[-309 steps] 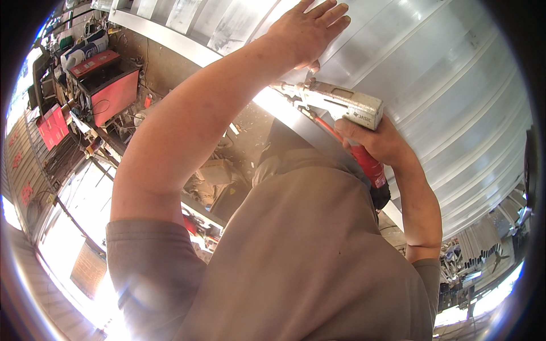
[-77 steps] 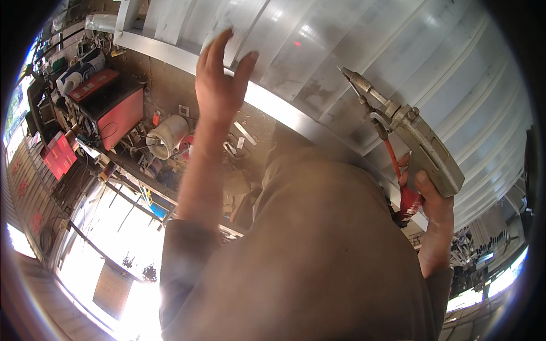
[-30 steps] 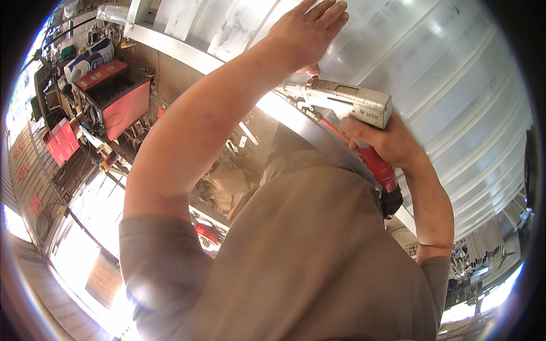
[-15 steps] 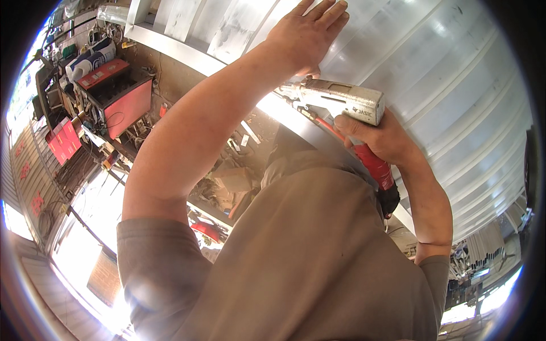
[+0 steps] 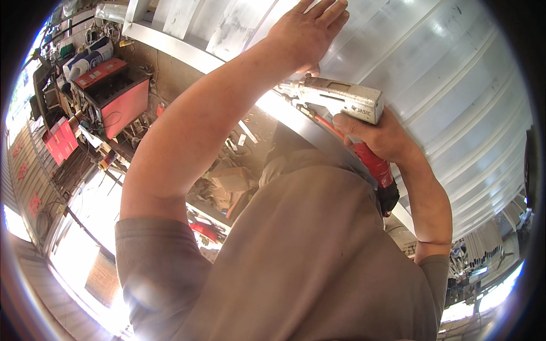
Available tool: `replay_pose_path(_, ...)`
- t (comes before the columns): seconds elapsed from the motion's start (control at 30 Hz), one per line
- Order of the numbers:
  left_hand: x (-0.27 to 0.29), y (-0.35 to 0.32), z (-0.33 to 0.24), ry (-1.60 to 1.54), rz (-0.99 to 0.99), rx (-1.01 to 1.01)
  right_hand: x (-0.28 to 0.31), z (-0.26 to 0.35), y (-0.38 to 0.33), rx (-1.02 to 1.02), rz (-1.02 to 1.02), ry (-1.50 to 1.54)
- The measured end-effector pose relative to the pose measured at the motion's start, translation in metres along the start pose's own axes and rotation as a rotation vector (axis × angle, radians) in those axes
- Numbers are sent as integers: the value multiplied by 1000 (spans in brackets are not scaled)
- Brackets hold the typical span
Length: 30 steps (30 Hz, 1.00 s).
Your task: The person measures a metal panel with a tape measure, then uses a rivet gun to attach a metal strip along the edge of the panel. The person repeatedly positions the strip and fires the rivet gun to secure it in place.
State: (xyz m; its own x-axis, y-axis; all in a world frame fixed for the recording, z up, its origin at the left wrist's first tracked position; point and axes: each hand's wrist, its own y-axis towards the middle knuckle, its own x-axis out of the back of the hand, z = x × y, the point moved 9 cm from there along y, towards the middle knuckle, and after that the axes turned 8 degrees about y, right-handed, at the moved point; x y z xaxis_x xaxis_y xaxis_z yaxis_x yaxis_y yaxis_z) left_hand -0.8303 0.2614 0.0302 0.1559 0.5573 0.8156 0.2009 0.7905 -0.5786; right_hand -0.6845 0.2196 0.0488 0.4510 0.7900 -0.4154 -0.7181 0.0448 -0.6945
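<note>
In my right hand (image 5: 380, 139) is a pistol-shaped power tool (image 5: 341, 98) with a worn silver body, a red grip and a black base. My fingers are wrapped round it just below the silver body, and its nose points left. My left hand (image 5: 307, 35) lies with fingers stretched out on the pale ribbed metal panel (image 5: 432, 74), just beyond the tool's nose. My left thumb is close to that nose; whether they touch I cannot tell. The nose tip sits at the panel's white edge, partly hidden by my left forearm.
A red open-topped box (image 5: 128, 105) stands among tools and clutter at the left. A cardboard box (image 5: 230, 179) and scraps lie below the panel, near my body. An orange-red hose (image 5: 329, 126) runs beside the tool. Long metal pieces (image 5: 483, 247) are stacked at the far right.
The view has shifted very slightly. Both hands and the tool keep almost the same place on the panel.
</note>
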Motion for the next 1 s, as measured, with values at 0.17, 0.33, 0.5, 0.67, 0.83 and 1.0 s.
replay_pose_path(0.17, 10, -7, -1, 39, -129, 13, -1, 1, 0, 14, 14, -4)
replay_pose_path(0.33, 3, -2, -1, 13, -64, -7, 0, 1, 1, -2, 23, -30)
replay_pose_path(0.5, 4, -2, 0, 23, -53, 0, 2, 1, -2, -12, -3, -53)
replay_pose_path(0.67, -7, 1, 1, 10, -65, -7, 2, 2, -4, -21, 13, -55)
replay_pose_path(0.83, 1, -2, 1, 85, -275, 23, 3, 4, -9, -13, -10, -37)
replay_pose_path(1.0, 2, -5, 1, 21, -244, 9, 5, 2, -11, -43, -8, -60)
